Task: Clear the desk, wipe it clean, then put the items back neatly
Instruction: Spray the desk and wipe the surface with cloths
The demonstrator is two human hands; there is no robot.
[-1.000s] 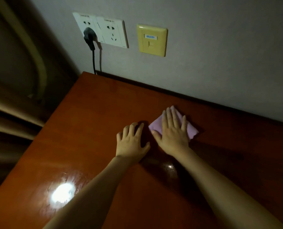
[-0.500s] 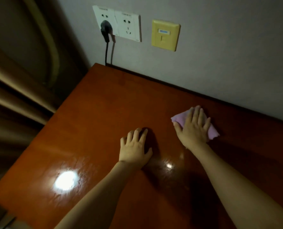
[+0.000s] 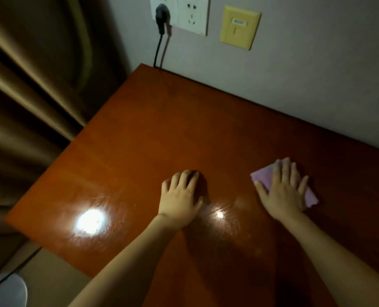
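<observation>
Nearest, two bare forearms reached up across the red-brown worktop [image 3: 140, 134], which carried one bright glare patch near its left front edge and a smaller glint between the wrists. The left hand [image 3: 180, 196] lay palm down on bare wood, its fingers [image 3: 185, 177] loosely extended and holding nothing. To its right, apart from it, the right hand [image 3: 281, 192] pressed flat on the one pink cloth [image 3: 265, 176], fingers spread and straight, so the cloth was pinned beneath the palm rather than gripped; its corners showed at the upper left and lower right of the hand. No items stood on the visible worktop, so the clearing step looked done and the wiping step appeared to be in hand. The next move probably called for sweeping the cloth over the unwiped stretch toward the wall while the left hand steadied the body. Farther back, the wall [image 3: 306, 63] bore two white sockets [image 3: 192, 16], one black plug [image 3: 162, 15] with its cable, and one yellow plate [image 3: 239, 26]. Curtains [image 3: 29, 85] hung at far left.
</observation>
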